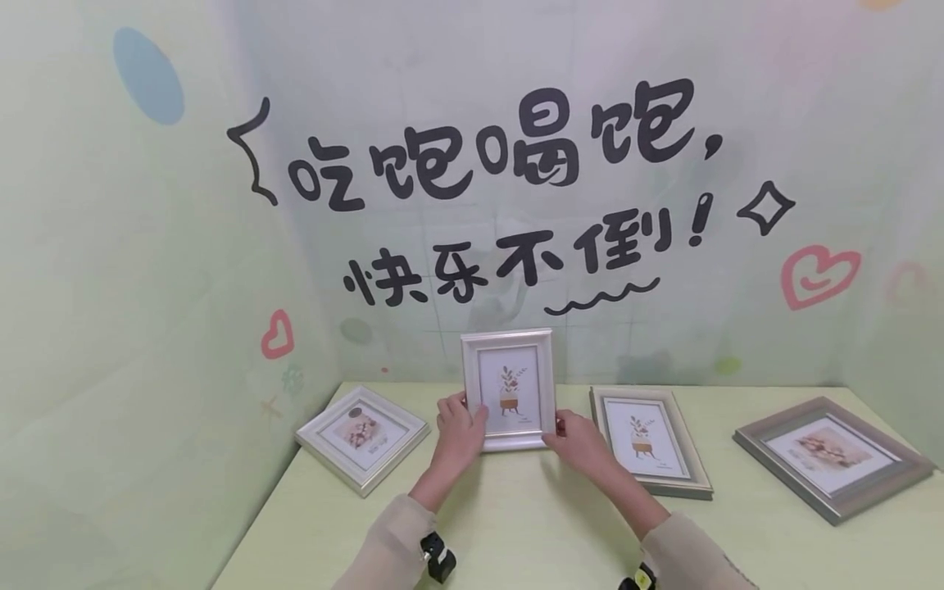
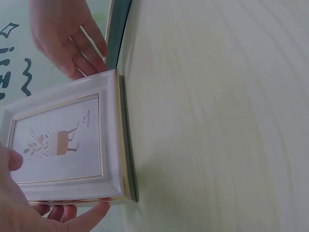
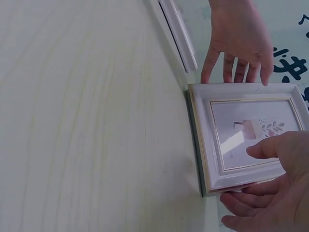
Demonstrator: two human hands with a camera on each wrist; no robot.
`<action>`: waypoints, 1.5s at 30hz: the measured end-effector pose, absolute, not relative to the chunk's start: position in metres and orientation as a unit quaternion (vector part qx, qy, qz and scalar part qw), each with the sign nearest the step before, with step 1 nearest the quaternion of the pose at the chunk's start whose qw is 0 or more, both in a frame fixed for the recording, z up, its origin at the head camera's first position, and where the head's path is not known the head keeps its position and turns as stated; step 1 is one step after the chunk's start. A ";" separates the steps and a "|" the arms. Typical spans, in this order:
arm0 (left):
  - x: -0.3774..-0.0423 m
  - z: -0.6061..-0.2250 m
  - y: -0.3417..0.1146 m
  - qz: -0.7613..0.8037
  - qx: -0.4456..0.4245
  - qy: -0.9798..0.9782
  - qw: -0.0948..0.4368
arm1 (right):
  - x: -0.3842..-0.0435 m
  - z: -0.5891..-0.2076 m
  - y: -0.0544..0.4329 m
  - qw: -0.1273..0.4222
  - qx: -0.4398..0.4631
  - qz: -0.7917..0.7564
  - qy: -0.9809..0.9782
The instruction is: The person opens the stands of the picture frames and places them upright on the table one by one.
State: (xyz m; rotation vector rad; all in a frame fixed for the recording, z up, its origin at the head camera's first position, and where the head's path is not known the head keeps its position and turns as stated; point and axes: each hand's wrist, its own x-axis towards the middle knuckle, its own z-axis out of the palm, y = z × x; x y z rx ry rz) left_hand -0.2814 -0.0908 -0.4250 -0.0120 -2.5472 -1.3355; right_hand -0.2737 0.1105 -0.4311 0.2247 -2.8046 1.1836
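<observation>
**Holding a Picture Frame Upright Between Two Hands**

Reaches forward over the worktop [image 1: 494, 516] with both arms, angling inward from the near edge, beige sleeves [image 1: 391, 541] ending above the wrists. Grips the middle frame [image 1: 512, 393] low on its two long sides. Pinches with the left hand [image 1: 459, 432], thumb on the front and fingers bent round the side; pinches likewise with the right hand [image 1: 583, 442], thumb near the lower right corner.

Keeps the middle frame close to the worktop's back edge, about halfway along. Cannot tell whether its bottom side touches the worktop. Has a rectangular shape, glossy whitish moulding, a thin gold inner line and a darker back layer, with a potted plant printed on the card inside. Shows faint wood grain across the worktop.

Lying flat toward the back left corner: the silvery frame [image 1: 361, 440], turned askew, bearing a dark round sticker [image 1: 357, 416]. Lying right of the middle frame: the champagne frame [image 1: 686, 438], partly hidden at its lower left by the right forearm. Lying near the right edge: the grey-brown frame [image 1: 833, 504], also askew. Rising behind the back edge: a pale backdrop [image 1: 413, 49] with black lettering [image 1: 546, 135].
</observation>
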 end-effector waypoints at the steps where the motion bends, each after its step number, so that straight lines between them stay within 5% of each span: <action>1: -0.281 -0.424 -0.093 -0.455 -0.003 -0.881 0.129 | -0.272 -0.430 0.112 0.040 0.077 0.393 -0.916; 22: -0.269 -0.385 -0.095 -0.408 -0.037 -0.904 0.126 | -0.271 -0.402 0.150 0.074 0.105 0.385 -0.914; 32: -0.259 -0.383 -0.060 -0.311 -0.172 -0.931 0.082 | -0.267 -0.393 0.166 0.073 0.108 0.360 -0.924; 45: -0.255 -0.406 0.000 -0.344 -0.205 -0.916 -0.019 | -0.259 -0.393 0.215 0.038 0.068 0.336 -0.939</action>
